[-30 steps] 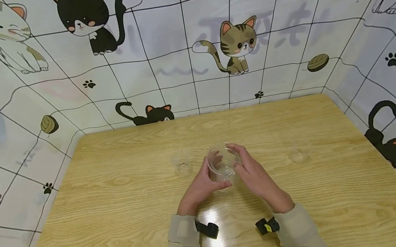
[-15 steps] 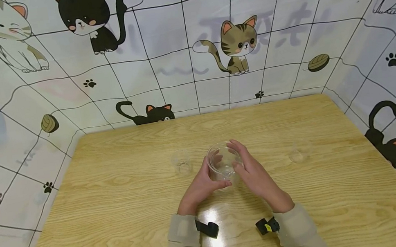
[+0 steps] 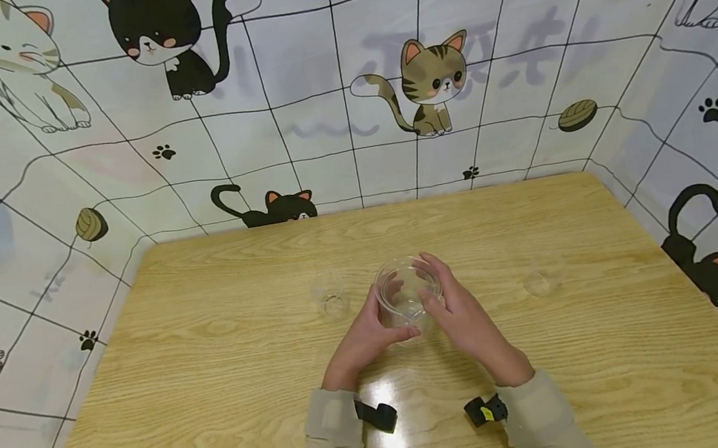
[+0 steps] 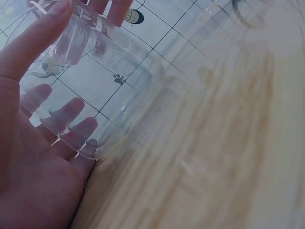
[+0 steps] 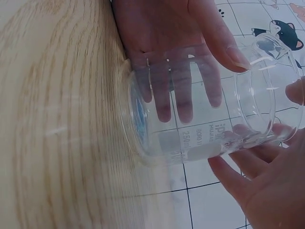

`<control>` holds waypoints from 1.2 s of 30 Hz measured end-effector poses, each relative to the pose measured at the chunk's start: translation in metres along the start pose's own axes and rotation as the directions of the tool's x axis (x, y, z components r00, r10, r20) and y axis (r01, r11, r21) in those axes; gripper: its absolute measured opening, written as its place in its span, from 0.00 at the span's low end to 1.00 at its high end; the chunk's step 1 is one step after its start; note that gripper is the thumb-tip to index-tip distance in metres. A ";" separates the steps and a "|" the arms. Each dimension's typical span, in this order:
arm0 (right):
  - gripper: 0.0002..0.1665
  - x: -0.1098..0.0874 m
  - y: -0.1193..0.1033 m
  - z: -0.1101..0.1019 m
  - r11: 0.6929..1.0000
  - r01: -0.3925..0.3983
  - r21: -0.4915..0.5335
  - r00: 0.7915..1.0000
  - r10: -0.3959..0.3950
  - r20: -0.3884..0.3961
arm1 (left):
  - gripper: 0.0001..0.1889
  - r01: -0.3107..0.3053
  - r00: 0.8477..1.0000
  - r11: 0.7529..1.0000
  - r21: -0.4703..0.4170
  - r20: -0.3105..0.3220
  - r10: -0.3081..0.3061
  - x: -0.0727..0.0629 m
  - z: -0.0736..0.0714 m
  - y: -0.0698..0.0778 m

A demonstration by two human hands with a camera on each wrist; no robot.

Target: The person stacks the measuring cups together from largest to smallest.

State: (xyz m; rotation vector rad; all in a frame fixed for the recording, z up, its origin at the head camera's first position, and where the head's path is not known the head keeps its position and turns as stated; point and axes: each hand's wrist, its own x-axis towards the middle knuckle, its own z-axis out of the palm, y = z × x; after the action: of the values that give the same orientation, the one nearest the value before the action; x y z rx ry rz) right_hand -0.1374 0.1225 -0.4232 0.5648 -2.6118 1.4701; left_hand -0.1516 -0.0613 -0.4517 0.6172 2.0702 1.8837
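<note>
1. my left hand (image 3: 367,336) is wrapped round the lower part of a clear glass beaker (image 3: 410,298), fingers curled behind it.
2. my right hand (image 3: 463,316) grips the glass higher up, close to the rim. an extra ring shows there; i cannot tell whether another piece is nested inside.
3. the beaker is between my hands, near the middle of the wooden tabletop (image 3: 232,396), its base touching it or just above.
4. it looks upright: mouth up, long axis vertical. i cannot be sure which way a pouring lip points.
5. one small clear vessel (image 3: 331,298) stands to its left, another clear vessel (image 3: 540,282) well apart to its right.
6. i judge this step to be two-handed holding or adjusting; the next move probably calls for a steady low grip while the upper hand works.
</note>
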 end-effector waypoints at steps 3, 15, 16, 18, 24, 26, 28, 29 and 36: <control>0.32 0.000 0.000 0.000 1.000 -0.006 -0.010 1.000 0.006 -0.014 | 0.48 0.001 1.000 1.000 -0.008 -0.006 -0.001 0.002 -0.001 -0.007; 0.31 -0.001 0.001 -0.002 0.999 0.019 -0.039 0.999 -0.021 -0.042 | 0.48 0.038 0.999 0.999 0.015 -0.012 -0.038 0.006 -0.001 -0.025; 0.31 -0.001 0.001 -0.002 0.999 0.021 -0.037 0.999 -0.023 -0.043 | 0.48 0.040 0.999 0.999 0.008 -0.008 -0.040 0.005 -0.001 -0.021; 0.31 -0.001 0.001 -0.003 0.999 0.020 -0.037 0.999 -0.021 -0.048 | 0.48 0.041 0.999 0.999 -0.001 -0.001 -0.041 0.003 -0.001 -0.015; 0.31 -0.002 0.001 -0.003 0.999 0.016 -0.043 0.998 -0.018 -0.054 | 0.47 0.037 0.999 0.999 0.014 0.007 -0.037 -0.001 -0.001 -0.001; 0.31 -0.001 0.001 -0.003 0.999 0.014 -0.044 0.998 -0.017 -0.056 | 0.47 0.035 0.999 0.999 0.017 0.007 -0.035 -0.001 0.000 0.000; 0.31 -0.001 0.000 -0.003 0.999 0.013 -0.042 0.998 -0.015 -0.056 | 0.47 0.033 0.999 0.999 0.015 0.010 -0.033 -0.001 -0.001 0.000; 0.32 -0.001 0.000 -0.003 0.999 0.013 -0.040 0.998 -0.016 -0.056 | 0.47 0.032 0.999 0.999 0.016 0.011 -0.032 -0.001 -0.001 0.000; 0.30 -0.001 0.001 -0.004 0.999 0.031 -0.036 0.997 -0.033 -0.063 | 0.48 0.041 0.999 0.999 0.018 0.009 -0.041 -0.001 -0.001 0.001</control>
State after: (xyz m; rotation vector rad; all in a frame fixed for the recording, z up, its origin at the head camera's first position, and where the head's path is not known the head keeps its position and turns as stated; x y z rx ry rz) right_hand -0.1377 0.1266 -0.4223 0.5450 -2.5629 1.4061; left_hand -0.1513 -0.0625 -0.4504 0.5828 2.0801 1.8382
